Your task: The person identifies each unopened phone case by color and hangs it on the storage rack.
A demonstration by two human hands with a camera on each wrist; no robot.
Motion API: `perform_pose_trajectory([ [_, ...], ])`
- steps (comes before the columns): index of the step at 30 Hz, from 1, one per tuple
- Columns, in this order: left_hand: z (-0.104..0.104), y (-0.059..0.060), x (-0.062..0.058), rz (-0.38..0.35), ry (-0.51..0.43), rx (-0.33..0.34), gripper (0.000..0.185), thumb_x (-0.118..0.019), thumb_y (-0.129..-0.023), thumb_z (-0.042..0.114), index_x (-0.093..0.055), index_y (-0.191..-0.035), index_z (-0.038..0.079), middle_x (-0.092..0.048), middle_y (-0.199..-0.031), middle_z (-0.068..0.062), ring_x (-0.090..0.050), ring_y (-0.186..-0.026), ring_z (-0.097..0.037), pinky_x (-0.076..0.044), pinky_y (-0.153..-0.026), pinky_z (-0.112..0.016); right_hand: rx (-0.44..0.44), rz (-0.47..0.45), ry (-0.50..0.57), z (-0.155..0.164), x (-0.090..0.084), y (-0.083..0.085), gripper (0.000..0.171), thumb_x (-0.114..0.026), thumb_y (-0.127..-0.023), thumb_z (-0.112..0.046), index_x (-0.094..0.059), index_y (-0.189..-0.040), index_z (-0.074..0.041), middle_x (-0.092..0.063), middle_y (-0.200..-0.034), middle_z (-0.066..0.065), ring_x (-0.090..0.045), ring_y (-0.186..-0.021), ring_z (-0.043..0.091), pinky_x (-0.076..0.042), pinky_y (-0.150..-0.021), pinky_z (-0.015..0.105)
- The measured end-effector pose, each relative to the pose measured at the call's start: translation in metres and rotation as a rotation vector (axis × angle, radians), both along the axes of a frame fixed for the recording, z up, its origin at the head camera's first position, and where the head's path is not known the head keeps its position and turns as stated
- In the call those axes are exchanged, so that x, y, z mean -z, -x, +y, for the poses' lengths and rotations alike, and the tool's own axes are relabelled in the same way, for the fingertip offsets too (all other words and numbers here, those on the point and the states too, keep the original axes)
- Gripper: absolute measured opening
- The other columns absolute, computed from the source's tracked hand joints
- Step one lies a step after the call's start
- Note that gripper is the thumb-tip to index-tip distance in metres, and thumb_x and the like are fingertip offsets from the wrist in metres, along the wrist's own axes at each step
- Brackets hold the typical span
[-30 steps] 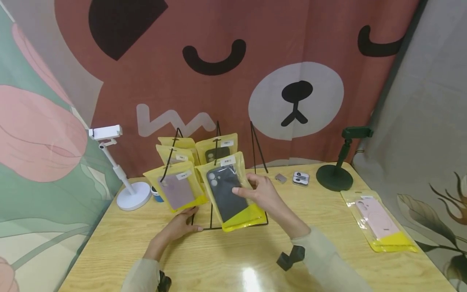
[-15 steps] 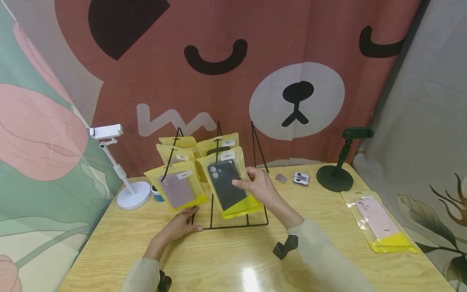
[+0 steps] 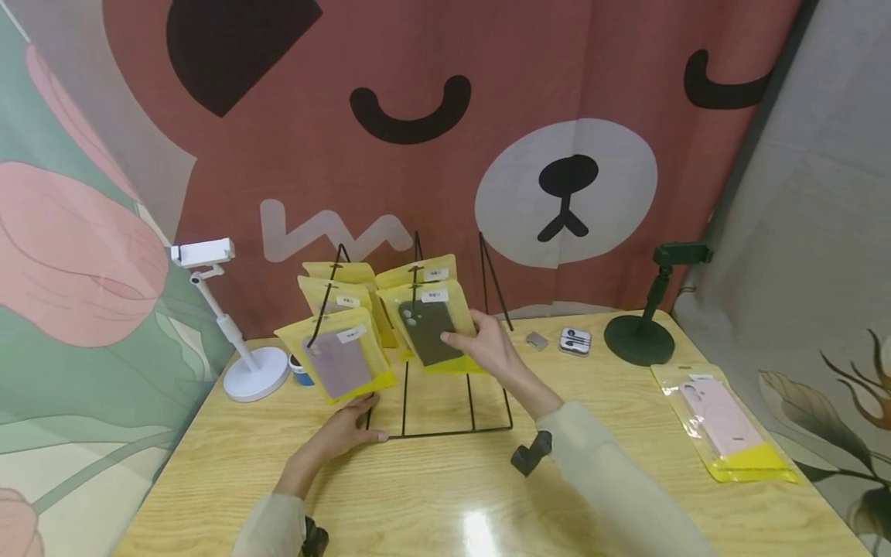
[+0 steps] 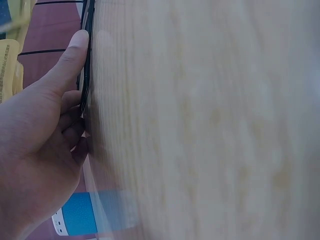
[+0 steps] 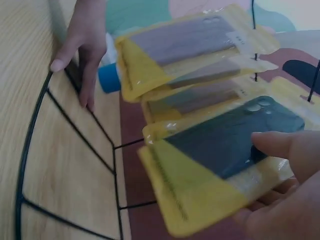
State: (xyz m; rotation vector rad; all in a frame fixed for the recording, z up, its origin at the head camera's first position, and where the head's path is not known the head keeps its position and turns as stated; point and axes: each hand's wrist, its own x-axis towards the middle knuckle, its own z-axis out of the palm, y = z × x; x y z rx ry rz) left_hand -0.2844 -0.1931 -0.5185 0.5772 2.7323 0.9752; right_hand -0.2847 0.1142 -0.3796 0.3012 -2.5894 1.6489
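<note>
Packet (image 3: 433, 329) with the dark phone case hangs best if the right hand (image 3: 487, 350), pinching its edge, keeps it level on the hook while the left hand (image 3: 346, 431) presses the wire rack (image 3: 438, 429) onto the surface (image 3: 445, 495).

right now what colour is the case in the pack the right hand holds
Black, in a yellow-edged pack; the right wrist view shows it best.

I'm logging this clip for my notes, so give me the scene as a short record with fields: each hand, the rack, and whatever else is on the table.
Right hand: pinches the packaged black phone case on the rack's middle hook
Left hand: rests on the front base wire of the black wire display rack
Left hook: packaged purple phone case hangs in front
Table: packaged pink phone case lies flat at right; white phone stand; dark green phone stand; earphone box
</note>
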Motion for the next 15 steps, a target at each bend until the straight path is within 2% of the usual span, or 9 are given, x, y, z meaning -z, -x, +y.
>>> perform_pose_trajectory([
  [2,0.000,0.000,0.001,0.001,-0.001,0.002,0.084,-0.074,-0.083,0.038,-0.036,-0.147,0.000,-0.029,-0.153,-0.022,-0.028,-0.138,-0.043,-0.028,-0.108,-0.058,-0.021,-0.017,-0.049,0.004,0.008,0.002,0.054,-0.069,-0.090,-0.031,-0.053,-0.133,-0.003,-0.061,-0.121,0.015,-0.058,-0.110,0.030,-0.050,-0.088,0.046],
  [5,0.001,-0.001,0.002,-0.007,-0.012,0.001,0.084,-0.074,-0.083,0.038,-0.035,-0.148,0.000,-0.029,-0.153,-0.021,-0.027,-0.139,-0.042,-0.028,-0.108,-0.057,-0.060,-0.037,-0.093,0.016,0.026,0.000,0.052,-0.066,-0.092,-0.024,-0.050,-0.134,0.002,-0.059,-0.123,0.017,-0.056,-0.112,0.032,-0.050,-0.090,0.045],
  [9,0.001,0.000,0.002,-0.003,-0.043,0.007,0.084,-0.075,-0.083,0.036,-0.036,-0.147,-0.002,-0.030,-0.152,-0.023,-0.028,-0.138,-0.042,-0.028,-0.109,-0.057,-0.076,-0.050,-0.097,0.039,0.049,-0.011,0.035,-0.065,-0.092,-0.013,-0.057,-0.122,0.003,-0.063,-0.109,0.014,-0.060,-0.102,0.029,-0.052,-0.083,0.040],
  [15,-0.002,0.001,0.001,0.008,-0.036,0.017,0.084,-0.074,-0.084,0.037,-0.035,-0.147,-0.002,-0.029,-0.152,-0.023,-0.027,-0.138,-0.043,-0.028,-0.108,-0.058,-0.016,-0.003,-0.165,0.084,0.067,-0.038,0.027,-0.065,-0.092,-0.010,-0.060,-0.115,0.003,-0.066,-0.099,0.009,-0.063,-0.095,0.027,-0.053,-0.078,0.039],
])
